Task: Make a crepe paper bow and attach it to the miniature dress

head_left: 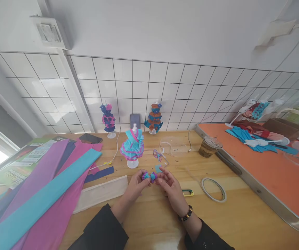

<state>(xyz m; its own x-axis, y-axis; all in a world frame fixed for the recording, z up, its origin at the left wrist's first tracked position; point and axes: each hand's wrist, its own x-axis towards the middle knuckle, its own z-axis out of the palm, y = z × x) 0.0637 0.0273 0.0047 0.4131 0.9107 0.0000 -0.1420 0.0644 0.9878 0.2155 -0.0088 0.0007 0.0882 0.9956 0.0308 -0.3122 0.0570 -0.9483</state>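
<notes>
A small pleated paper bow (150, 177), light blue with purple edges, is held between both hands above the wooden table. My left hand (137, 183) pinches its left side with thumb and fingers. At the bow's right side, my right hand (172, 189) grips with thumb and fingertips; a beaded bracelet circles that wrist. Just beyond the hands stands a miniature dress form in a light blue and pink ruffled paper dress (132, 145). A scrap of light blue paper (158, 168) lies behind the right fingers. Partly hidden beside the right hand are green-and-yellow handled scissors (188, 192).
Long crepe paper strips (47, 187) cover the left side, with a cream strip (102, 192) alongside. A tape roll (213, 190) and a brown cup (210, 146) lie to the right. Two more dressed forms, blue-pink (108, 118) and brown-blue (154, 118), stand by the tiled wall. An orange table (269, 180) adjoins.
</notes>
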